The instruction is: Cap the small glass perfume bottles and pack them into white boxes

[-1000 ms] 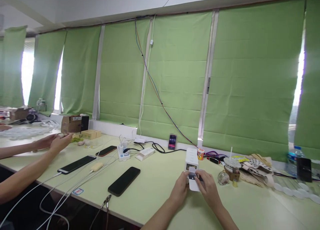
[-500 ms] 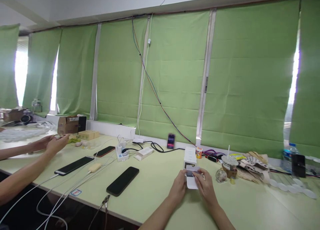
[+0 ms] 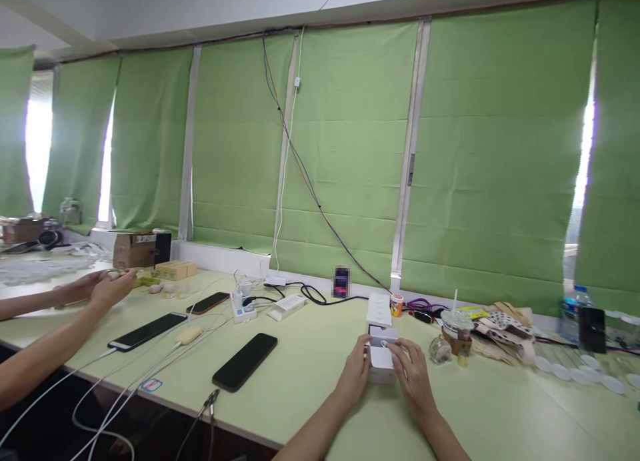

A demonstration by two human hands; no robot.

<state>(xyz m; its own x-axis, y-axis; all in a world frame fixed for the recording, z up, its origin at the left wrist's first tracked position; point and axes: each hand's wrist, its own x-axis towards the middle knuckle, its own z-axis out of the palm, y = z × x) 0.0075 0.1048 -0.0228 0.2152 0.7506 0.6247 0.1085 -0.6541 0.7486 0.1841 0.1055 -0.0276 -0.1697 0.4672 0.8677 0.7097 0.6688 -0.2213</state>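
A small white box with its flaps raised sits in front of me on the table. Its left side is gripped by my left hand, fingers curled against the cardboard. At the opening, my right hand has its fingertips drawn together by the right edge. A tiny pale, round thing shows at those fingertips, too small to name; part of it is hidden. Just behind stands a row of white boxes. An orange-and-white tub is beside them.
Left of my hands lies a black phone; a charging phone and a power strip are farther left. Another person's hands work there. To the right are a drink cup, a cloth and several white discs.
The white box now shows more of its front under the flap. My right fingertips have shifted slightly up at its opening, and the pale round thing has come into view there.
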